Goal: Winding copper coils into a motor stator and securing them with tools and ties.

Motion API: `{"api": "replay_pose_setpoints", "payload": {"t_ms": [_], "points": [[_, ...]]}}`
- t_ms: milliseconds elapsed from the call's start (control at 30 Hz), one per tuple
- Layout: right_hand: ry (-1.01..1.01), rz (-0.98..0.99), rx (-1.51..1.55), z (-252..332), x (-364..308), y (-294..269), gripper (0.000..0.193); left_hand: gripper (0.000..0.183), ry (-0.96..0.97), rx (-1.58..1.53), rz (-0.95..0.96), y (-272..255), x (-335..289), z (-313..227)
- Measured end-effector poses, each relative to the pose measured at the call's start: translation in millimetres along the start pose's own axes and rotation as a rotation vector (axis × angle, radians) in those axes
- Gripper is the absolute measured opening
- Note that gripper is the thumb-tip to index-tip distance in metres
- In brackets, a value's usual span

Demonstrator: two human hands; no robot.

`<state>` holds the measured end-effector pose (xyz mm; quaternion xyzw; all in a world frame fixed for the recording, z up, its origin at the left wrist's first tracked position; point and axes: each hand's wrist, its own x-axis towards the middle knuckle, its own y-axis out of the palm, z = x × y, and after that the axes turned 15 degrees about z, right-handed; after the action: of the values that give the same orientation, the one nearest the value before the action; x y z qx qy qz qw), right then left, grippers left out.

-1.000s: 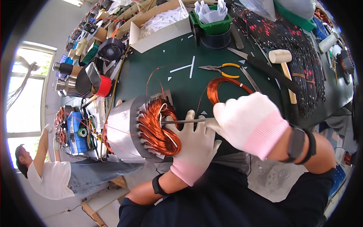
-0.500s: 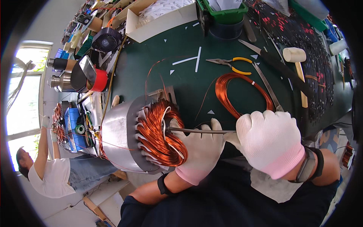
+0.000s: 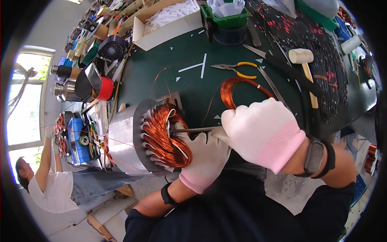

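Observation:
A grey metal stator (image 3: 125, 141) lies on its side, with a thick orange copper winding (image 3: 163, 139) bulging from its right end and white insulation strips around the slots. My left hand (image 3: 206, 156), in a white glove with a pink cuff, rests against the winding, its fingers bent around a thin metal rod (image 3: 195, 130). The rod's left end reaches into the winding's opening. Gloved alike, my right hand (image 3: 262, 131) is closed in a fist on the rod's other end, hiding it. Behind this fist lies a loose copper wire coil (image 3: 227, 92), partly covered.
Yellow-handled pliers (image 3: 236, 69), scissors (image 3: 278, 66) and a white-headed mallet (image 3: 304, 60) lie on the dark green table (image 3: 161, 60). A box of white strips (image 3: 167, 24) and a green bin (image 3: 229, 19) stand at the back. Another person (image 3: 56, 181) works at far left.
The view has shifted slightly. My right fist has moved left along the rod's line, nearer the winding, and turned; less of the rod shows. My left hand stays by the winding.

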<state>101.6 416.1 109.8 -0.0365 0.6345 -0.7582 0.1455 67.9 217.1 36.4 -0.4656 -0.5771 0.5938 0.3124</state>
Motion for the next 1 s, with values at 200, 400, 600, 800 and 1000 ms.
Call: {"api": "replay_pose_setpoints", "payload": {"t_ms": [200,400,600,800,1000], "points": [[0.026,0.001,-0.038,-9,5,5,0.035,0.034,0.447,-0.239,-0.063,-36,-21,2],[0.054,-0.045,0.001,-2,8,-1,0.04,0.017,0.467,-0.176,-0.71,-74,-103,60],[0.219,0.065,0.057,21,3,2,0.027,0.031,0.569,-0.567,-0.719,-69,-95,82],[0.681,0.761,0.217,-16,-18,-12,0.045,0.028,0.567,-0.35,-1.098,-67,-79,96],[0.566,0.427,0.24,42,25,-34,0.023,0.025,0.495,-0.493,-1.031,-57,-80,76]]}}
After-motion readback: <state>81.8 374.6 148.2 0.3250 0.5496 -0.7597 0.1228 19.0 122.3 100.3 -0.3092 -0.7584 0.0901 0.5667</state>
